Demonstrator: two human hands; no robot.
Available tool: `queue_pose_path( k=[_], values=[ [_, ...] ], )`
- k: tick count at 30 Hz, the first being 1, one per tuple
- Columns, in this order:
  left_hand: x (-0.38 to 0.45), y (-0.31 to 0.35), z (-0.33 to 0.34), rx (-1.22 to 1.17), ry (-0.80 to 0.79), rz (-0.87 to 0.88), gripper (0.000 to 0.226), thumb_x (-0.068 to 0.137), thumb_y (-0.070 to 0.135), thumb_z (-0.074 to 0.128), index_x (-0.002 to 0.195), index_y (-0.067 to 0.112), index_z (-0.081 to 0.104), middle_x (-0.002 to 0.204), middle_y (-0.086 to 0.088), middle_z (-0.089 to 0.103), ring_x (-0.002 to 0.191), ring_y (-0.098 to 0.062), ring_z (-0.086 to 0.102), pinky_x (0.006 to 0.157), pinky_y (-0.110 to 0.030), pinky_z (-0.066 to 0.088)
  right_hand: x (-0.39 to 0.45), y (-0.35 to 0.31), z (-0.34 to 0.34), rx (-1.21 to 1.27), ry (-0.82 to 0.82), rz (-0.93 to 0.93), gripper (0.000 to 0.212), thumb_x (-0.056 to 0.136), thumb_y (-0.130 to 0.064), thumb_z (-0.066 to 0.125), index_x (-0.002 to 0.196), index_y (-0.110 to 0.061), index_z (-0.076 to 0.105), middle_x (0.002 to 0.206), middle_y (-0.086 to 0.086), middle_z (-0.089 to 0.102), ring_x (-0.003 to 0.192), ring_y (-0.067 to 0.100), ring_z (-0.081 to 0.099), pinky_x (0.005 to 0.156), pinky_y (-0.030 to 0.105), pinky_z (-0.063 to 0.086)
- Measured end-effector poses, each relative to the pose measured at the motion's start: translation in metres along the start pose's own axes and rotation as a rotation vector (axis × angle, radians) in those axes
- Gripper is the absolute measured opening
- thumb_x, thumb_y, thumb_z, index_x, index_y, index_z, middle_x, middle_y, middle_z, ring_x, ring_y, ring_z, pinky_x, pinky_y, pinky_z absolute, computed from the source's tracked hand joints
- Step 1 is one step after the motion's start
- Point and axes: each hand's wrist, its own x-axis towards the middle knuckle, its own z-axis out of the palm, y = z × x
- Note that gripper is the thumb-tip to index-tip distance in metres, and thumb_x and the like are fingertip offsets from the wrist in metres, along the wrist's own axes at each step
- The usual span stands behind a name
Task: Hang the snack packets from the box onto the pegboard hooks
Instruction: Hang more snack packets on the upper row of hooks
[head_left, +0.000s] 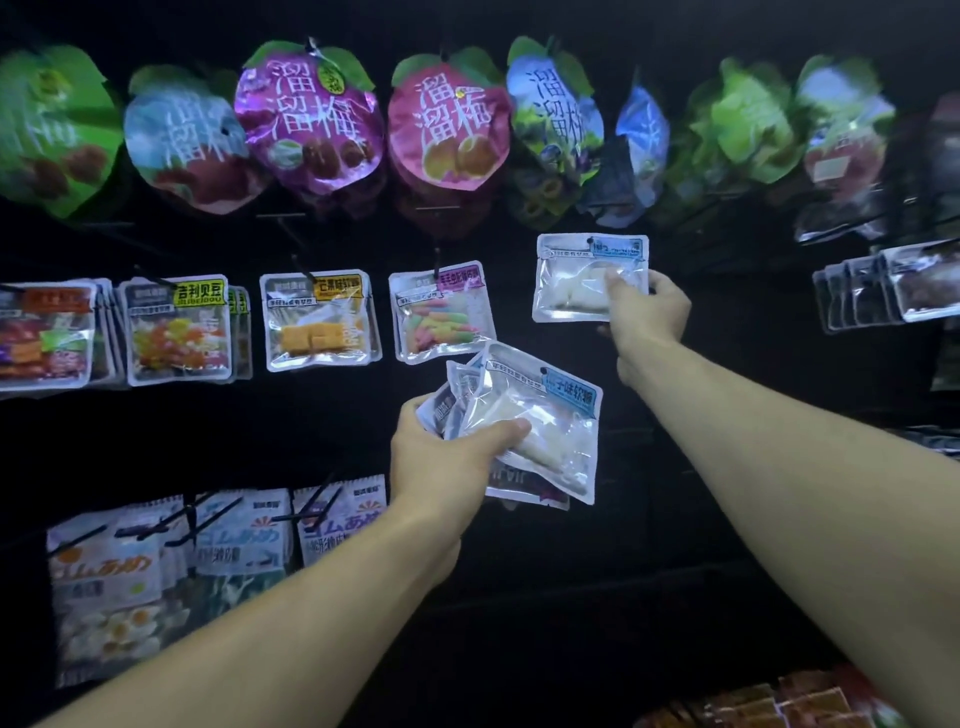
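My right hand (647, 309) pinches the lower right corner of a clear packet with a blue label (576, 278), held up flat against the black pegboard (727, 467) in the middle row; its hanging hole sits at a dark hook tip near its top. My left hand (441, 457) grips a fanned stack of several matching clear packets (540, 423) lower down, thumb across the front one. The box is out of view.
Round plum packets (311, 119) hang along the top row. Small square packets (317, 319) fill the middle row to the left, more (883, 296) at far right. White packets (124, 577) hang at lower left. Orange packs (779, 706) lie at the bottom right.
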Motion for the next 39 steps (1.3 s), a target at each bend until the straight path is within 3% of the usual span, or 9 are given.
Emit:
queue_pose_path(
  k=[8, 15, 26, 30, 35, 39],
  values=[
    [0.007, -0.009, 0.012, -0.058, 0.011, -0.001, 0.054, 0.074, 0.009, 0.095, 0.112, 0.028, 0.061, 0.1, 0.004, 0.078, 0.086, -0.017, 0.079, 0.08, -0.036, 0.064, 0.009, 0.001, -0.007, -0.066, -0.001, -0.004, 0.017, 0.095, -0.027, 0.07, 0.111, -0.022, 0.073, 0.091, -0.01, 0.071, 0.065, 0.008, 0.06, 0.045, 0.019, 0.049],
    [0.015, -0.016, 0.018, -0.052, 0.02, -0.004, 0.056, 0.073, 0.009, 0.095, 0.114, 0.027, 0.061, 0.105, -0.001, 0.079, 0.09, -0.029, 0.08, 0.084, -0.06, 0.065, 0.017, 0.005, -0.01, -0.097, -0.076, -0.003, 0.014, 0.096, -0.027, 0.07, 0.108, -0.023, 0.076, 0.08, -0.012, 0.068, 0.057, 0.008, 0.05, 0.039, 0.015, 0.038],
    [0.028, -0.025, 0.015, -0.081, 0.009, -0.027, 0.058, 0.074, 0.008, 0.095, 0.118, 0.026, 0.063, 0.104, -0.002, 0.081, 0.091, -0.03, 0.081, 0.087, -0.06, 0.064, 0.043, 0.031, 0.008, -0.159, -0.118, 0.097, 0.02, 0.096, -0.029, 0.073, 0.116, -0.026, 0.075, 0.097, -0.008, 0.074, 0.076, 0.014, 0.066, 0.051, 0.024, 0.049],
    [0.033, -0.026, 0.004, -0.057, 0.001, -0.009, 0.057, 0.074, 0.009, 0.095, 0.119, 0.026, 0.064, 0.103, 0.003, 0.081, 0.091, -0.021, 0.081, 0.09, -0.048, 0.065, 0.054, 0.038, 0.024, -0.182, -0.076, 0.148, 0.025, 0.103, -0.018, 0.061, 0.119, -0.033, 0.071, 0.085, -0.012, 0.064, 0.068, 0.01, 0.059, 0.058, 0.026, 0.053],
    [0.037, -0.028, -0.013, -0.03, 0.004, -0.005, 0.059, 0.073, 0.01, 0.095, 0.121, 0.024, 0.063, 0.102, 0.002, 0.082, 0.09, -0.02, 0.081, 0.091, -0.046, 0.065, 0.061, 0.051, 0.035, -0.242, -0.029, 0.181, 0.021, 0.1, -0.02, 0.067, 0.12, -0.019, 0.074, 0.088, -0.004, 0.066, 0.061, 0.012, 0.061, 0.05, 0.025, 0.053],
    [0.037, -0.036, -0.024, -0.028, 0.018, -0.017, 0.062, 0.072, 0.011, 0.096, 0.123, 0.024, 0.063, 0.106, -0.001, 0.082, 0.093, -0.024, 0.081, 0.09, -0.05, 0.065, 0.053, 0.062, 0.03, -0.181, -0.015, 0.236, 0.024, 0.097, -0.021, 0.073, 0.12, -0.017, 0.067, 0.099, -0.001, 0.067, 0.064, 0.014, 0.065, 0.072, 0.032, 0.065]
  ],
)
